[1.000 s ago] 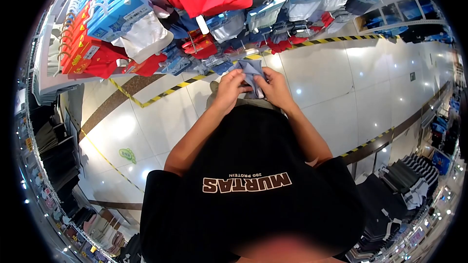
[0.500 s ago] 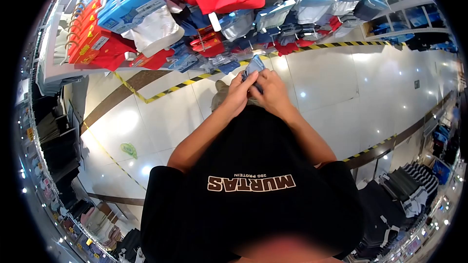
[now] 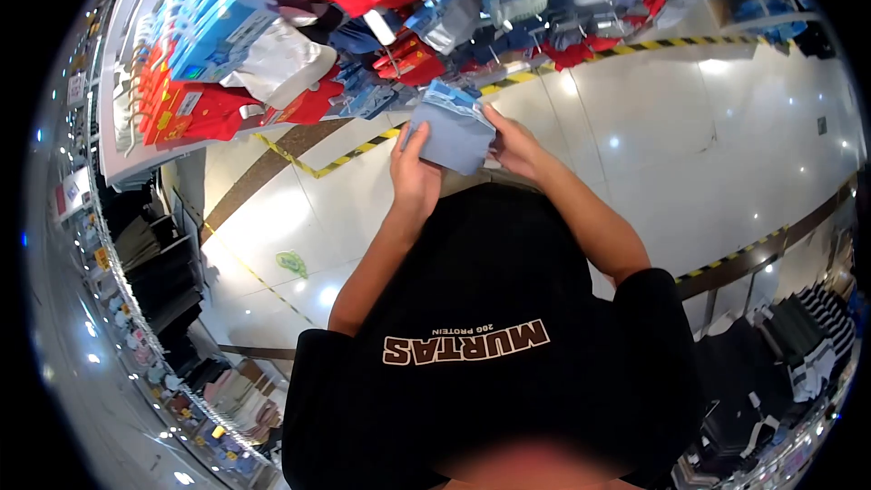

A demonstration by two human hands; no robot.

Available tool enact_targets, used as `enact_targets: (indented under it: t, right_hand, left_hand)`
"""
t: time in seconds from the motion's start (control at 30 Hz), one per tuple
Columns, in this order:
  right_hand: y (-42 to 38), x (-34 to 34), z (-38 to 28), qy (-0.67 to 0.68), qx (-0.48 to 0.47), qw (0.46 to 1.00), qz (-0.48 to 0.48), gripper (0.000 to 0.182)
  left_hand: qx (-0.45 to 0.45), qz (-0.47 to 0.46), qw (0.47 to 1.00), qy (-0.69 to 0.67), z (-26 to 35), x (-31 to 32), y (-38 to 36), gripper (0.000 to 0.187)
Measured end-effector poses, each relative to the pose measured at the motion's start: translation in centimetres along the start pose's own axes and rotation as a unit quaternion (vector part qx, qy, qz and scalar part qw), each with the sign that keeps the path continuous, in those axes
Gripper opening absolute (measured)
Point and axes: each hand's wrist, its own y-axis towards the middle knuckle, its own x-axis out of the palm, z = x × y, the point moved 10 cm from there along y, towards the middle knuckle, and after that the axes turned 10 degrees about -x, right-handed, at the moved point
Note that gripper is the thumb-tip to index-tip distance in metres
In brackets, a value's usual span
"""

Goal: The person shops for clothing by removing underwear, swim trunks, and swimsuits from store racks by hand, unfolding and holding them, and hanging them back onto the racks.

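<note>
Between my two hands, in front of my chest, is a folded grey-blue garment (image 3: 456,138) with a light blue card header along its top edge. My left hand (image 3: 415,168) grips its left side, with the thumb lying on the front face. At the right edge, my right hand (image 3: 515,143) holds it between thumb and fingers; some of those fingers are hidden behind it. The broad front of the garment faces up toward me. Just beyond it hang more carded garments (image 3: 372,102) on the display rack.
Red-carded garments (image 3: 200,109) and blue-carded ones (image 3: 218,36) hang ahead on the rack. Yellow-and-black tape (image 3: 363,152) edges the pale tiled floor (image 3: 635,154). Dark folded clothes fill shelves at the lower right (image 3: 726,390) and at the left (image 3: 154,263).
My hands have moved apart, and the garment, earlier mostly covered by them, now shows its broad face between them. The whole view has shifted and turned slightly.
</note>
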Motion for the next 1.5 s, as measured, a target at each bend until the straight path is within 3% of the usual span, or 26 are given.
enact_targets:
  t: [0.07,0.17,0.2,0.27,0.37,0.47,0.5,0.6,0.63,0.8,0.9,0.93,0.97,1.0,1.03,1.1,1.3,1.4,1.43,1.5]
  right_hand:
    - [1.7,2.1,-1.4,-0.005,-0.077,0.996,-0.035,0.044]
    - [3.2,5.5,-4.3,-0.094,-0.182,0.976,-0.079,0.039]
    - [3.7,6.3,-6.4,-0.198,-0.29,0.933,-0.073,0.038]
    - [3.4,9.3,-9.8,-0.396,-0.484,0.779,-0.056,0.036]
    - [4.6,14.0,-11.3,-0.395,-0.374,0.831,-0.116,0.035]
    - [7.1,16.9,-11.9,-0.438,-0.307,0.833,-0.141,0.04]
    - [7.3,17.6,-12.5,-0.463,-0.342,0.807,-0.13,0.041]
    - [9.2,18.5,-12.2,-0.56,-0.285,0.771,-0.105,0.045]
    - [9.0,18.7,-12.0,-0.604,-0.199,0.762,-0.122,0.051]
    - [12.0,16.4,-11.9,-0.562,-0.302,0.767,-0.062,0.055]
    - [11.8,12.9,-10.5,-0.555,-0.375,0.741,-0.053,0.05]
    - [10.9,11.6,-9.9,-0.52,-0.356,0.773,-0.074,0.048]
    - [10.1,9.9,-9.4,-0.55,-0.362,0.752,-0.045,0.047]
    - [10.2,7.3,-8.0,-0.518,-0.358,0.775,-0.048,0.047]
    - [10.9,4.1,-5.8,-0.455,-0.351,0.816,-0.063,0.046]
    - [9.2,-0.5,-3.8,-0.55,-0.246,0.797,-0.04,0.043]
    - [1.5,-8.6,-2.9,-0.537,-0.23,0.811,0.03,0.035]
    - [-0.8,-12.3,-2.6,-0.513,-0.221,0.826,0.077,0.034]
    - [-1.5,-13.2,-2.7,-0.503,-0.214,0.832,0.094,0.034]
    - [-2.7,-14.5,-3.0,-0.506,-0.217,0.827,0.115,0.033]
  left_hand:
    - [-0.004,-0.006,1.0,0.011,0.2,-0.5,-0.5,0.038]
    - [0.018,0.056,0.997,0.053,0.5,-3.9,-0.7,0.033]
    - [0.026,0.074,0.995,0.064,0.6,-5.2,-0.8,0.031]
    - [0.025,0.118,0.988,0.098,0.5,-7.9,-0.7,0.032]
    - [0.04,0.163,0.977,0.135,1.0,-9.8,-0.3,0.035]
    - [0.064,0.183,0.97,0.147,1.9,-10.1,-0.4,0.037]
    - [0.072,0.187,0.969,0.148,2.1,-10.0,-0.5,0.038]
    - [0.046,0.197,0.969,0.142,1.0,-10.7,-0.6,0.038]
    - [0.034,0.194,0.97,0.143,0.4,-10.9,-0.6,0.036]
    - [-0.016,0.136,0.98,0.142,-2.2,-9.8,-0.5,0.03]
    - [-0.027,0.106,0.979,0.173,-3.0,-8.8,0.0,0.031]
    - [-0.015,0.108,0.971,0.212,-2.6,-8.4,0.5,0.032]
    - [-0.004,0.11,0.962,0.251,-2.1,-7.9,1.0,0.033]
    - [0.008,0.112,0.951,0.29,-1.6,-7.3,1.6,0.035]
    - [0.056,0.097,0.943,0.312,-0.5,-6.4,2.4,0.036]
    - [0.153,0.068,0.92,0.353,1.5,-4.4,4.7,0.04]
    - [0.261,0.078,0.877,0.395,8.4,1.6,10.2,0.055]
    - [0.38,0.091,0.768,0.507,11.1,4.0,12.4,0.062]
    - [0.36,0.096,0.777,0.507,11.6,5.2,11.9,0.074]
    - [0.292,0.09,0.817,0.488,11.2,4.6,15.1,0.066]
